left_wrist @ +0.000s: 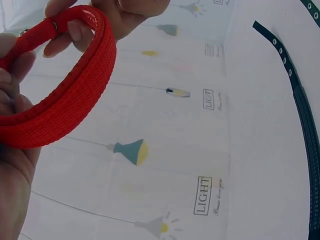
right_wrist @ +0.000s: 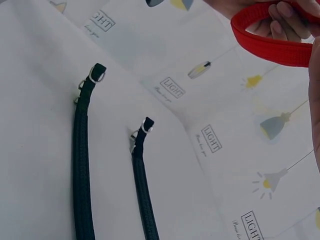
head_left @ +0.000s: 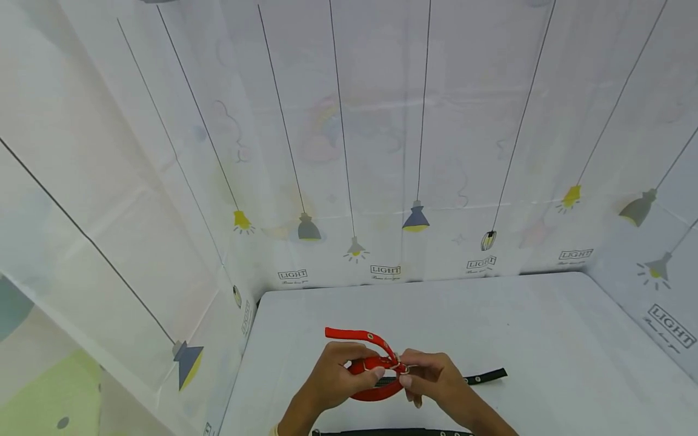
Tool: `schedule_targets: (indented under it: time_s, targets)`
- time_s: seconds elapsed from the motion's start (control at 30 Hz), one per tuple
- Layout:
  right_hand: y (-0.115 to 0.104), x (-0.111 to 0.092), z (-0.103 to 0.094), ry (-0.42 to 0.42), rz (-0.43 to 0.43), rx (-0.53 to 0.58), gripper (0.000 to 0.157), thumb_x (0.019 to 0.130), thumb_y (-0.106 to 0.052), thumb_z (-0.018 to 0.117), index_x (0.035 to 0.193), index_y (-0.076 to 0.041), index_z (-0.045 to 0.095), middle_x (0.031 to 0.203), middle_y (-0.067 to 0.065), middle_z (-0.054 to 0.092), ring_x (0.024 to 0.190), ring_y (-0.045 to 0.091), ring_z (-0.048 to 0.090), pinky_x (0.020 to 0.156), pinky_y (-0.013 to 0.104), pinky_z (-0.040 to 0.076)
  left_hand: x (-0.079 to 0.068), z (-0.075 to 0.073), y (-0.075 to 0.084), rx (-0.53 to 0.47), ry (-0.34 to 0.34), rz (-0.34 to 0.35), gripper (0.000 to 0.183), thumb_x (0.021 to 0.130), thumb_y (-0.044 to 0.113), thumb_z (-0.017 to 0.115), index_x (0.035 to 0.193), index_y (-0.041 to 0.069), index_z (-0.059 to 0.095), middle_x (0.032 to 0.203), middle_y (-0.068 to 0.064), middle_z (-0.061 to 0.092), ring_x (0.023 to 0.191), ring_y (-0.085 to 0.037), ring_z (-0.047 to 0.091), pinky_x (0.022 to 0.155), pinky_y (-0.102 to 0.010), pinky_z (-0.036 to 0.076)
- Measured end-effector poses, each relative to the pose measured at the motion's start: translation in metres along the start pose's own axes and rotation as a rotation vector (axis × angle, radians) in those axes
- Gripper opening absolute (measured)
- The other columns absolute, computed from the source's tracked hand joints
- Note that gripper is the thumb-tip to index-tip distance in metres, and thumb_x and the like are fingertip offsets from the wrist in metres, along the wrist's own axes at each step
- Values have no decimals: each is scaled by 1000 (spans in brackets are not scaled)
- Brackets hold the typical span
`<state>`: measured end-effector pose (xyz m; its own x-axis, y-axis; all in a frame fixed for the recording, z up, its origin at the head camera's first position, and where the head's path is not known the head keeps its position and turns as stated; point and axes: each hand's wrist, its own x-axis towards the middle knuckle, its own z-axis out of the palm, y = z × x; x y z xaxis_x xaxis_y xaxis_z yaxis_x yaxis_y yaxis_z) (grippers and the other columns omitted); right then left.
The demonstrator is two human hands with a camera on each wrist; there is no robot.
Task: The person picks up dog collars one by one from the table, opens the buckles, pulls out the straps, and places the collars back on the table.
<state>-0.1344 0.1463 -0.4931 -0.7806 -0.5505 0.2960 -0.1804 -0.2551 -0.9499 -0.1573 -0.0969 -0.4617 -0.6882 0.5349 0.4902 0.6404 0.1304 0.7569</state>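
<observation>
A red collar [head_left: 376,395] with a padded band is bent into a loop above the white table. My left hand [head_left: 334,376] grips the loop's left side, thumb along the band. At the metal buckle, my right hand [head_left: 438,378] pinches the collar between thumb and fingers. The collar's loose end with metal eyelets [head_left: 371,336] sticks out up and to the left. In the left wrist view the red band [left_wrist: 92,75] curves between both hands; the right wrist view shows part of the loop [right_wrist: 270,50], with fingers inside it.
Two dark collars lie stretched on the white table [head_left: 545,339]: one [head_left: 486,376] behind the right hand, another [head_left: 392,432] at the near edge. Their ring ends [right_wrist: 96,74] show in the right wrist view. A lamp-patterned curtain [head_left: 371,151] surrounds the table.
</observation>
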Motion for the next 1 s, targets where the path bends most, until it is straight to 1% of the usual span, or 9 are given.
schedule_targets:
  time_s: [0.1,0.2,0.27,0.33,0.43,0.53,0.67,0.87,1.0]
  targets:
    - [0,1,0,-23,-25,14,33,103,4,44,132,7,60,95,4,62,69,11,62,57,26,56,0,0,-1,-1,-6,11,11,92,15,67,97,13,77,85,0,74,69,2,58,57,-22,54]
    - [0,0,2,-19,-9,0,35,103,4,43,135,7,57,94,6,60,69,9,61,58,25,56,1,1,-1,4,-6,37,12,92,14,67,98,12,77,85,-1,75,70,2,59,57,-22,55]
    - [-1,0,4,12,43,0,33,103,1,46,134,2,58,96,5,62,69,7,61,60,24,56,1,0,-1,0,2,38,12,92,14,67,98,12,77,85,-1,74,70,2,60,57,-22,55]
    - [-2,0,5,54,96,1,26,103,-3,50,127,-2,59,96,3,65,68,6,61,61,23,56,1,0,0,2,9,39,12,92,15,67,98,12,77,84,-2,74,70,2,60,56,-21,55]
    - [-1,1,6,104,128,0,14,101,-5,56,115,-4,56,92,2,69,66,5,61,61,22,55,2,-1,0,13,19,45,12,92,16,67,97,12,77,81,-1,73,67,3,57,53,-19,53]
    - [1,1,5,127,63,-34,11,99,-1,57,110,-1,59,88,0,71,64,4,60,57,22,55,1,-1,-1,12,23,53,12,92,15,67,98,11,77,81,-1,73,68,2,57,53,-19,52]
    - [3,0,4,152,-33,-59,16,98,3,56,111,0,65,95,-1,70,64,4,59,57,25,55,1,-1,-1,-21,29,51,13,93,13,68,102,11,77,90,-3,75,75,-1,62,58,-23,56]
    - [7,3,4,158,-142,-138,19,95,9,57,109,1,68,92,4,68,57,18,55,52,28,54,3,0,-1,-23,22,52,15,93,13,67,104,11,77,92,-4,76,75,-2,65,59,-25,57]
    - [7,4,6,177,-160,-228,20,93,9,60,105,-2,70,87,6,67,56,19,58,49,29,53,1,0,0,-23,38,26,15,93,13,67,104,10,77,93,-5,76,77,-3,65,60,-26,58]
